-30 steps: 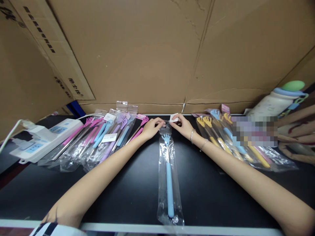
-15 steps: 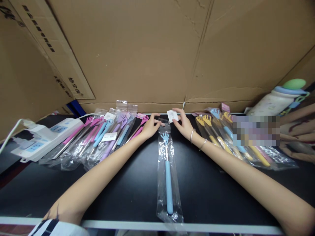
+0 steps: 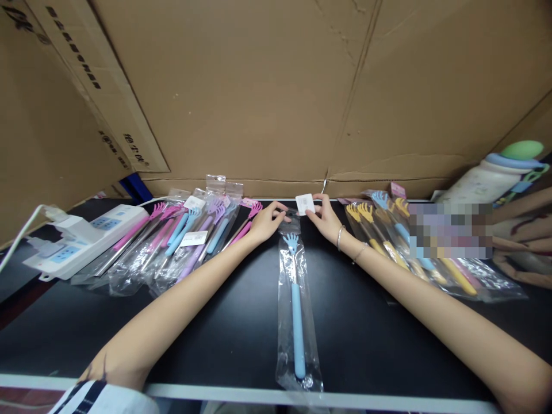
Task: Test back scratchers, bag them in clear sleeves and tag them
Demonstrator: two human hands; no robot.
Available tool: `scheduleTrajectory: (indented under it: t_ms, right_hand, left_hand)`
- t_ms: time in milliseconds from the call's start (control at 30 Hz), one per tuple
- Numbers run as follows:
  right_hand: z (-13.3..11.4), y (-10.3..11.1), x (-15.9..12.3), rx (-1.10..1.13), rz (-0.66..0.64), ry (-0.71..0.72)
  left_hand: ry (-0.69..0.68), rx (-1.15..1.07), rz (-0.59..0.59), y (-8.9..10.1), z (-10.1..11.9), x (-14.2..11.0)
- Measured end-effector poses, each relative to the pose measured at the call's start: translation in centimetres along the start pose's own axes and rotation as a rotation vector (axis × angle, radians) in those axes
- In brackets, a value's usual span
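A blue back scratcher (image 3: 297, 322) with a hand-shaped head lies lengthwise in a clear plastic bag (image 3: 309, 351) between my forearms. At the bag's top end, my left hand (image 3: 267, 221) has thumb and fingers pinched at the opening flap. My right hand (image 3: 326, 219) is closed on a small white card (image 3: 305, 204) with print too small to read, just above and right of the flap. The card is apart from the bag.
Bagged pink, blue and purple back scratchers (image 3: 190, 236) lie at left, beside a white power strip (image 3: 86, 241) with plugs in it. More bagged scratchers (image 3: 379, 236), mostly yellow and blue, lie at right near a bottle (image 3: 483, 184). A cardboard wall (image 3: 259, 103) closes the back.
My left fingers have come down closer to the bag's flap. The white card in my right hand has tilted slightly. The whole view has shifted a little.
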State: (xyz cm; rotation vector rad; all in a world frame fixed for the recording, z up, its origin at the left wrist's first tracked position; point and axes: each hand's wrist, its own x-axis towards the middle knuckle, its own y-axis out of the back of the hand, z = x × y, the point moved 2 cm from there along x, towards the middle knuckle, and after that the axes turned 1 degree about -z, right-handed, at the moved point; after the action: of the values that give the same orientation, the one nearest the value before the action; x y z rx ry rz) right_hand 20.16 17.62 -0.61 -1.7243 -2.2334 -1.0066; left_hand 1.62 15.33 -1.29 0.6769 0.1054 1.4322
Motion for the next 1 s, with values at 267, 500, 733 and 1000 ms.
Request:
scheduleTrajectory:
  t_ms: [267, 500, 733, 1000]
  right_hand:
    - [-2.3, 0.0, -0.6, -0.044, 0.029, 0.055]
    - [-0.5, -0.5, -0.3, -0.084, -0.069, -0.020]
    - [-0.8, 0.2, -0.2, -0.194, 0.004, -0.013]
    - [-1.1, 0.7, -0.1, -0.344, 0.104, 0.026]
  left_hand:
    - [-0.015, -0.029, -0.032, 0.0, -0.4, 0.2]
    - [-0.085, -0.058, -0.087, -0.2, 0.1, 0.2]
    - [-0.115, -0.070, -0.136, -0.2, 0.6, -0.1]
    - [-0.147, -0.070, -0.157, -0.3, 0.7, -0.2]
